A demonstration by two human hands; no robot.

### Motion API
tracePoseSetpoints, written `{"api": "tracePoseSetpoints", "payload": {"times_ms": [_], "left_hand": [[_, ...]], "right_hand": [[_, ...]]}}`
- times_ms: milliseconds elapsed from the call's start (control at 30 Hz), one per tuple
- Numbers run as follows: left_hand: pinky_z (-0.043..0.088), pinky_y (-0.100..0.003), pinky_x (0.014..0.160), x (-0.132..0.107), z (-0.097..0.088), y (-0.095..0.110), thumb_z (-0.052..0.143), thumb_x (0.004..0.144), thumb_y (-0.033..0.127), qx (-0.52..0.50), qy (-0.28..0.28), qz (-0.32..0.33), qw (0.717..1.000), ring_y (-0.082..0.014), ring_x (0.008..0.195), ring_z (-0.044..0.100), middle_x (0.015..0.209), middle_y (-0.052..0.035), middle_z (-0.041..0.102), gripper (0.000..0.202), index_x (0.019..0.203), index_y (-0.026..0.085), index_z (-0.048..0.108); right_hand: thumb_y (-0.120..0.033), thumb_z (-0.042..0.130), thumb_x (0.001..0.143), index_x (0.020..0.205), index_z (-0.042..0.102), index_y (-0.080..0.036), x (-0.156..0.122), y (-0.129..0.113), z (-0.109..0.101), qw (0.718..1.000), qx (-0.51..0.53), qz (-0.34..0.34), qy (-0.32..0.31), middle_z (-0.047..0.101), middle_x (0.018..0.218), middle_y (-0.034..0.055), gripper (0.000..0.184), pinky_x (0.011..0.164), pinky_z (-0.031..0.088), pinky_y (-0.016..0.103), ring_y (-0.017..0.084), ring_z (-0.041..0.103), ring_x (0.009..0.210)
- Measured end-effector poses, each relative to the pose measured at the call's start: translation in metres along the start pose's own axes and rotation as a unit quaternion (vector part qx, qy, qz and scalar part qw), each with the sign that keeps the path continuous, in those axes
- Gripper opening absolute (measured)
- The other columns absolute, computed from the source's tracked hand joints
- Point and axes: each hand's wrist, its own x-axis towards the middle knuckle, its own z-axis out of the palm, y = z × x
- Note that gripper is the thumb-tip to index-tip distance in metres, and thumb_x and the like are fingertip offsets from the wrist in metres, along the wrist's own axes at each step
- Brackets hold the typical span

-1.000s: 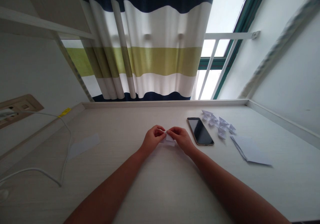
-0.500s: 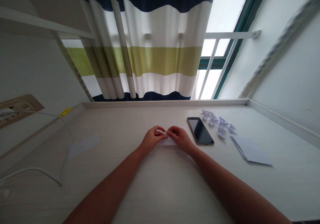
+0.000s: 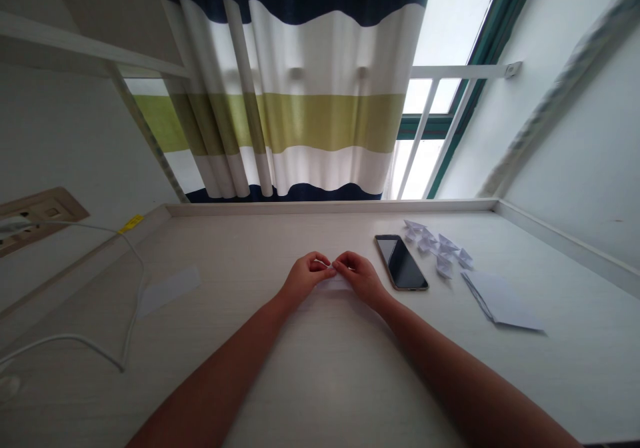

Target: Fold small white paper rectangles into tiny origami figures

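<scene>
Light wood-grain desk (image 3: 310, 375), raised white lip along back and side edges. Black smartphone (image 3: 401, 263) lies flat, screen up, right of center. Just right of it, a loose cluster of small folded white paper pieces (image 3: 447, 243), several touching each other. Nearer the right edge, a flat stack of white paper (image 3: 501, 303), corners slightly fanned, close to the cluster but apart from the phone. Left side: one flat white paper strip (image 3: 169, 292), lying at an angle. White cable (image 3: 75, 340) loops across the left part of the desk, passing just beside the strip, with a small yellow tag (image 3: 131, 224) near the back edge.
</scene>
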Motion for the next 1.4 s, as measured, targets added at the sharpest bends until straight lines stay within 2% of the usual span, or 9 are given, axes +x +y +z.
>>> {"api": "tracePoseSetpoints", "payload": {"times_ms": [233, 467, 567, 700, 967, 1200, 1400], "left_hand": [[0.031, -0.019, 0.047, 0.0011, -0.0007, -0.0006, 0.070, 0.054, 0.034, 0.005, -0.005, 0.003, 1.000, -0.0075, 0.048, 0.046, 0.053, 0.0047, 0.056, 0.033, 0.074, 0.016, 0.050], [0.031, -0.018, 0.046, 0.0022, -0.0009, -0.0018, 0.071, 0.054, 0.035, 0.004, -0.009, -0.009, 1.000, -0.0068, 0.047, 0.044, 0.052, 0.0053, 0.055, 0.033, 0.073, 0.016, 0.051], [0.036, -0.019, 0.046, 0.0026, -0.0005, -0.0032, 0.069, 0.056, 0.039, -0.027, -0.032, -0.032, 0.999, -0.0085, 0.051, 0.048, 0.057, 0.0022, 0.056, 0.032, 0.073, 0.015, 0.057], [0.046, -0.024, 0.055, 0.0023, 0.0003, -0.0037, 0.067, 0.059, 0.041, -0.072, -0.066, -0.048, 0.994, -0.0129, 0.065, 0.053, 0.067, -0.0018, 0.057, 0.031, 0.072, 0.012, 0.064], [0.042, -0.019, 0.049, 0.0013, -0.0021, 0.0039, 0.066, 0.059, 0.040, 0.030, -0.039, -0.004, 0.999, -0.0071, 0.050, 0.043, 0.049, 0.0032, 0.047, 0.029, 0.052, 0.013, 0.060], [0.049, -0.025, 0.054, 0.0009, -0.0013, 0.0007, 0.066, 0.060, 0.043, -0.034, -0.049, -0.036, 0.998, -0.0136, 0.061, 0.055, 0.062, -0.0025, 0.058, 0.033, 0.068, 0.011, 0.067], [0.046, -0.024, 0.051, 0.0020, -0.0022, 0.0002, 0.066, 0.060, 0.041, 0.020, -0.027, -0.017, 0.999, -0.0151, 0.053, 0.059, 0.055, -0.0026, 0.060, 0.028, 0.061, 0.012, 0.066]], "right_hand": [[-0.033, 0.055, 0.070, 0.068, 0.061, -0.015, 0.0001, -0.0028, -0.0020, 0.999, 0.003, 0.027, -0.027, 0.057, 0.061, 0.0009, 0.019, 0.056, 0.037, 0.024, 0.012, 0.048, 0.057], [-0.031, 0.054, 0.071, 0.064, 0.059, -0.015, -0.0003, -0.0045, -0.0011, 0.999, -0.040, 0.010, -0.017, 0.055, 0.058, 0.0000, 0.019, 0.053, 0.035, 0.023, 0.011, 0.046, 0.054], [-0.032, 0.053, 0.071, 0.064, 0.058, -0.015, 0.0004, -0.0034, -0.0018, 0.999, -0.042, 0.005, -0.009, 0.054, 0.058, 0.0000, 0.019, 0.054, 0.036, 0.024, 0.011, 0.046, 0.055], [-0.032, 0.053, 0.071, 0.064, 0.058, -0.015, 0.0009, -0.0039, -0.0037, 0.999, -0.042, 0.001, -0.004, 0.054, 0.059, -0.0001, 0.018, 0.055, 0.036, 0.024, 0.011, 0.045, 0.055], [-0.032, 0.054, 0.071, 0.064, 0.058, -0.016, 0.0000, -0.0031, -0.0020, 1.000, -0.030, 0.001, -0.002, 0.054, 0.059, -0.0002, 0.018, 0.054, 0.036, 0.024, 0.011, 0.046, 0.055], [-0.035, 0.054, 0.071, 0.063, 0.056, -0.016, 0.0015, -0.0006, -0.0038, 0.999, -0.024, -0.004, 0.020, 0.053, 0.058, 0.0002, 0.020, 0.054, 0.037, 0.024, 0.012, 0.046, 0.055], [-0.037, 0.055, 0.071, 0.064, 0.057, -0.016, 0.0028, 0.0007, -0.0070, 0.999, -0.017, 0.008, 0.038, 0.055, 0.059, 0.0011, 0.022, 0.053, 0.040, 0.024, 0.013, 0.048, 0.056]]}}
